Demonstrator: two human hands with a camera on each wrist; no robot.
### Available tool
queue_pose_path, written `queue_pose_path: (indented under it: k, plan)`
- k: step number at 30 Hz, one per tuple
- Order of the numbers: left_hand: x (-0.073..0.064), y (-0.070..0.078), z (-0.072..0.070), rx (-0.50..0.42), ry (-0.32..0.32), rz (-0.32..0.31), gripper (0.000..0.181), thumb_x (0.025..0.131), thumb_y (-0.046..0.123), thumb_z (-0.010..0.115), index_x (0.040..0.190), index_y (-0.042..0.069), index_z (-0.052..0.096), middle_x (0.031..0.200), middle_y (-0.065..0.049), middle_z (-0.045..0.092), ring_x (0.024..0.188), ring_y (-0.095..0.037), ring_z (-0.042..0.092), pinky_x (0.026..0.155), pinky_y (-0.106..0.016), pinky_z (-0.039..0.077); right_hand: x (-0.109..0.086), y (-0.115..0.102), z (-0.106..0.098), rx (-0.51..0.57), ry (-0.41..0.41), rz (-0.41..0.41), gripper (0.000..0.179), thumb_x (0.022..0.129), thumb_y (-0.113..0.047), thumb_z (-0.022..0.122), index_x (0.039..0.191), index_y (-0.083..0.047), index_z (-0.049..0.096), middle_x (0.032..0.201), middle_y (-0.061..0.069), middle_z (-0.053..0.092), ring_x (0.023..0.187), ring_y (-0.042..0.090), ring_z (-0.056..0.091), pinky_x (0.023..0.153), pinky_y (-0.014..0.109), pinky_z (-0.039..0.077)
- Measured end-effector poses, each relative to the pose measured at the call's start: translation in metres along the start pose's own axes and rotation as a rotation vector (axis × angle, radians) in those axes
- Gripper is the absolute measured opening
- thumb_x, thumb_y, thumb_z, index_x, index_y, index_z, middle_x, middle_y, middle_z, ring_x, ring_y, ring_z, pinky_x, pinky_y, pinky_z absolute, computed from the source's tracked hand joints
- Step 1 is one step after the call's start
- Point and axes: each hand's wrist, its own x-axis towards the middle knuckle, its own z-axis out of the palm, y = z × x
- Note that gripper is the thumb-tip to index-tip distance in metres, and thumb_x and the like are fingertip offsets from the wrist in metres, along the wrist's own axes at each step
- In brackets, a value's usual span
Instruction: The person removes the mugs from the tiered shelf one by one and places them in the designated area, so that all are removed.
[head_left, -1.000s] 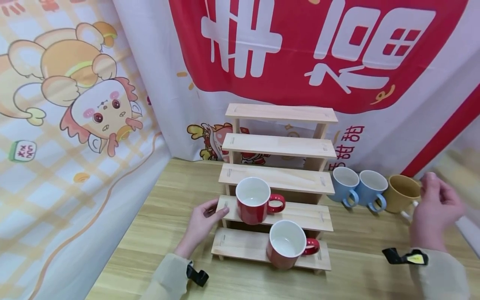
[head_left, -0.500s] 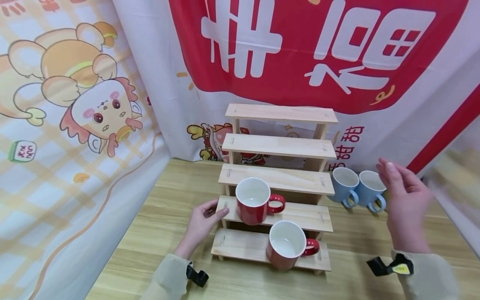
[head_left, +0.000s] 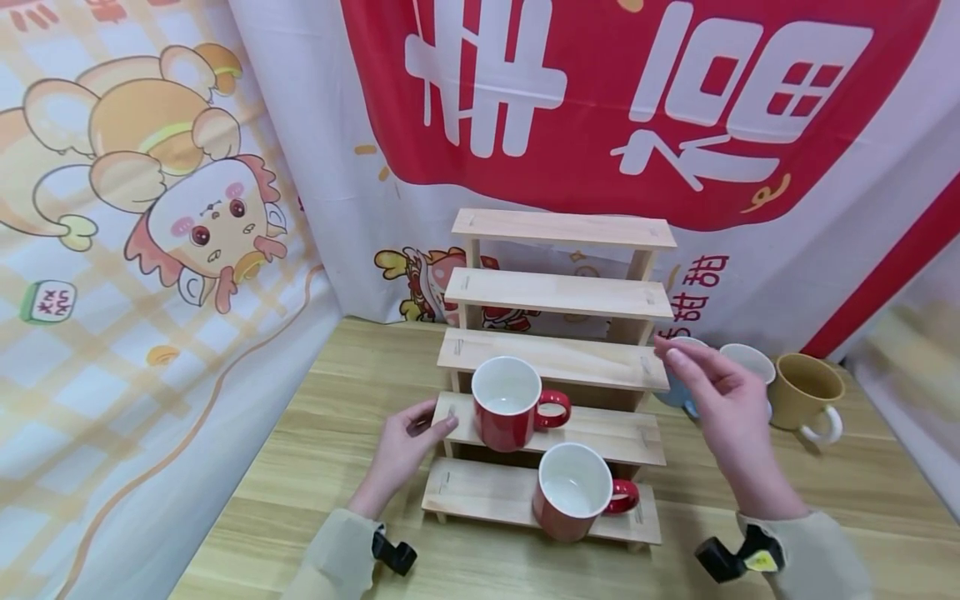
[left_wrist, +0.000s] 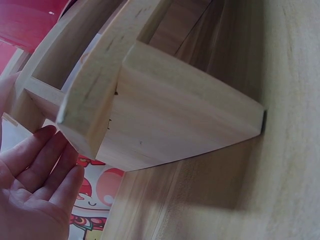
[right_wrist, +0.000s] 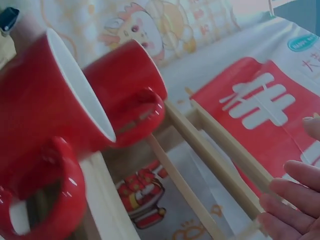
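Observation:
A stepped wooden display rack (head_left: 558, 292) stands on the table. My left hand (head_left: 405, 446) holds the left end of its second-lowest shelf, thumb at the front. In the left wrist view, the fingers (left_wrist: 45, 160) reach to the shelf's end. A red mug (head_left: 504, 425) with a white inside sits on that shelf. Another red mug (head_left: 564, 508) stands on the lowest shelf, handle to the right. My right hand (head_left: 731, 417), holding nothing, is raised off the rack's right side, fingers loosely bent. It partly covers two light blue mugs, including the left one (head_left: 672, 392).
At the back right, a tan mug (head_left: 804, 392) with a white handle stands beside the second blue mug (head_left: 750, 360). A red and white printed cloth (head_left: 600, 100) hangs behind the rack, and another patterned cloth (head_left: 150, 333) covers the left side.
My right hand has moved left from the tan mug, past the blue mugs, towards the rack, uncovering the tan mug. The left hand and both red mugs have stayed in place.

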Motion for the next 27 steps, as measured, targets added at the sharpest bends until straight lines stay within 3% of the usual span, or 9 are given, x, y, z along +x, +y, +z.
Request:
queue_pose_path:
  k: [6,14,27]
  plan:
    - [0.001,-0.001,0.000,-0.008,-0.004,-0.015,0.058,0.086,0.034,0.084,0.131,0.003,0.066,0.121,-0.013,0.068,0.114,-0.029,0.064,0.094,-0.031,0.055,-0.008,0.003,0.020,-0.066,-0.130,-0.033,0.038,0.103,-0.037,0.062,0.129,-0.010,0.070,0.123,0.003,0.071,0.111,0.011,0.065,0.090,0.017,0.051]
    - [0.001,-0.001,0.001,-0.019,0.001,-0.019,0.058,0.086,0.034,0.084,0.131,0.002,0.066,0.121,-0.013,0.068,0.113,-0.028,0.065,0.094,-0.030,0.055,-0.011,0.007,0.041,-0.088,-0.287,0.046,0.039,0.100,-0.042,0.067,0.125,-0.012,0.072,0.122,0.001,0.071,0.116,0.015,0.062,0.093,0.022,0.051]
    - [0.004,-0.004,0.001,-0.031,0.007,-0.014,0.057,0.087,0.031,0.084,0.131,0.000,0.065,0.121,-0.015,0.068,0.113,-0.031,0.064,0.094,-0.032,0.055,-0.007,0.015,0.067,-0.051,-0.425,0.071,0.035,0.100,-0.036,0.068,0.123,-0.010,0.074,0.116,0.002,0.073,0.113,0.021,0.063,0.095,0.038,0.052]
